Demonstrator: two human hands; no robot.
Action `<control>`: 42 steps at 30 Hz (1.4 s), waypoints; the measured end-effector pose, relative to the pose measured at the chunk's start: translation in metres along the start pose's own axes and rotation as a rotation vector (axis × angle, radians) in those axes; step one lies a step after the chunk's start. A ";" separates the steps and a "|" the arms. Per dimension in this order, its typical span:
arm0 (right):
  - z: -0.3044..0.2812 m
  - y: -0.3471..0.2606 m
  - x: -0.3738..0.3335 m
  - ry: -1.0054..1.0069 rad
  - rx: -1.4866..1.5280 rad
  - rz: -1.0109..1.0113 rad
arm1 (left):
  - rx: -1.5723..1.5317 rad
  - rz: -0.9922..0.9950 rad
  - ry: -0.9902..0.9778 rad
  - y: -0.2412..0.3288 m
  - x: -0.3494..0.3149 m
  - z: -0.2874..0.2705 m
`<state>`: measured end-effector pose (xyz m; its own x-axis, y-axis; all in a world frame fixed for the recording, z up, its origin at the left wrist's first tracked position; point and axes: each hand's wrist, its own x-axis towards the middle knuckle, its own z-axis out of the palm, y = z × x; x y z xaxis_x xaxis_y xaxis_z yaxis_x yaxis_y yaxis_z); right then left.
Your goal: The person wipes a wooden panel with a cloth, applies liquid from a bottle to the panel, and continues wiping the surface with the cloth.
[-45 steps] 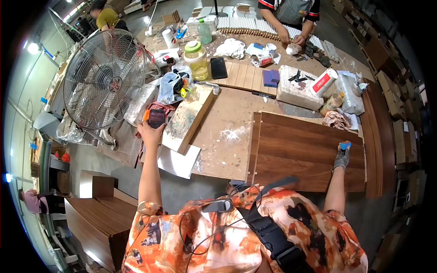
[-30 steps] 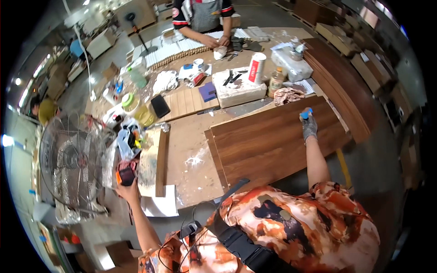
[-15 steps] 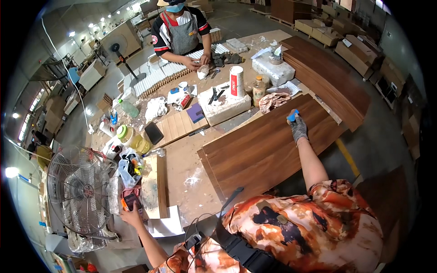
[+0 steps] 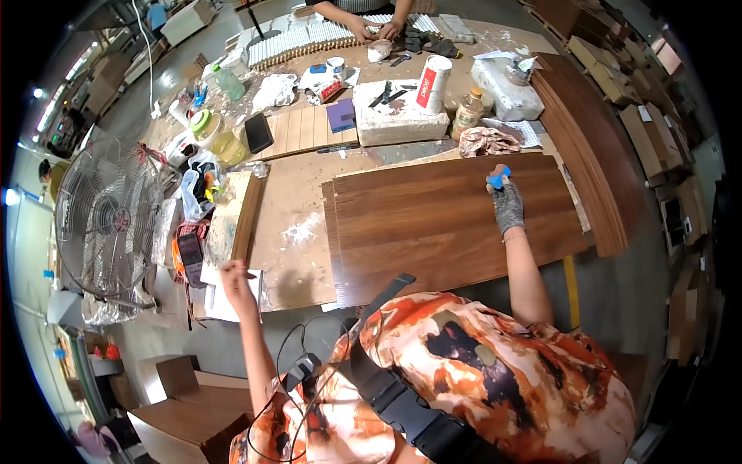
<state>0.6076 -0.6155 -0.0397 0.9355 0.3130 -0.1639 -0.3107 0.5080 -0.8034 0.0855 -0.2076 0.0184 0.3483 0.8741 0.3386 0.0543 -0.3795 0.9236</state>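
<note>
My right hand (image 4: 508,207), in a grey fingerless-looking glove, is closed on a small blue piece (image 4: 501,180) whose kind I cannot make out. It rests on the far right part of a dark brown wood-grain panel (image 4: 433,224). Beneath that panel, the left edge of another panel (image 4: 334,247) sticks out. My left hand (image 4: 239,282) is bare and hovers over white paper (image 4: 222,301) at the table's near left edge, fingers loosely bent and apart, holding nothing visible. Just left of it lies a dark phone (image 4: 190,250) beside an orange item.
A caged fan (image 4: 112,220) stands at the left. A wooden block (image 4: 246,220), lidded jar (image 4: 228,145), white foam block (image 4: 402,124), paper cup (image 4: 433,85), glass bottle (image 4: 468,112) and crumpled cloth (image 4: 488,141) surround the work area. Stacked brown panels (image 4: 587,147) lie right; a co-worker's hands (image 4: 377,31) are opposite.
My left hand has come away from the phone, moving right over the paper. My right hand stays on the panel with the blue piece. The view has tilted downward.
</note>
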 end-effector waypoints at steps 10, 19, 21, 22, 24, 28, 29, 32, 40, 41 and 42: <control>0.018 0.023 0.048 -0.349 0.150 0.420 | 0.162 -0.522 -0.048 0.040 -0.126 0.091; 0.129 0.109 0.045 -0.705 0.114 0.806 | -0.046 -0.981 0.113 0.054 -0.224 0.143; 0.155 0.126 0.019 -0.774 0.053 0.860 | -0.192 -1.026 -0.074 0.058 -0.229 0.155; 0.166 0.131 0.004 -0.814 0.024 0.882 | -0.226 -1.046 -0.041 0.053 -0.236 0.163; 0.193 0.143 -0.028 -0.834 -0.051 0.978 | -0.337 -0.907 -0.060 0.049 -0.239 0.167; 0.220 0.148 -0.098 -0.994 -0.288 1.026 | -0.562 -0.884 0.078 0.041 -0.243 0.178; 0.225 0.143 -0.117 -1.105 -0.503 0.978 | -0.606 -0.891 0.106 0.044 -0.242 0.178; 0.244 0.126 -0.153 -1.449 -0.896 0.651 | -0.616 -0.828 0.137 0.041 -0.245 0.187; 0.243 0.112 -0.184 -1.833 -1.063 -0.368 | -0.557 -0.788 0.130 0.040 -0.242 0.187; 0.244 0.110 -0.191 -1.839 -1.069 -0.389 | -0.571 -0.779 0.136 0.038 -0.243 0.189; 0.245 0.107 -0.198 -1.842 -1.076 -0.412 | -0.584 -0.770 0.138 0.034 -0.244 0.189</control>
<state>0.3478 -0.4266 0.0470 -0.4682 0.8766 0.1112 0.6140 0.4133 -0.6725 0.1795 -0.4914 -0.0669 0.2970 0.8620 -0.4108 -0.2647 0.4877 0.8319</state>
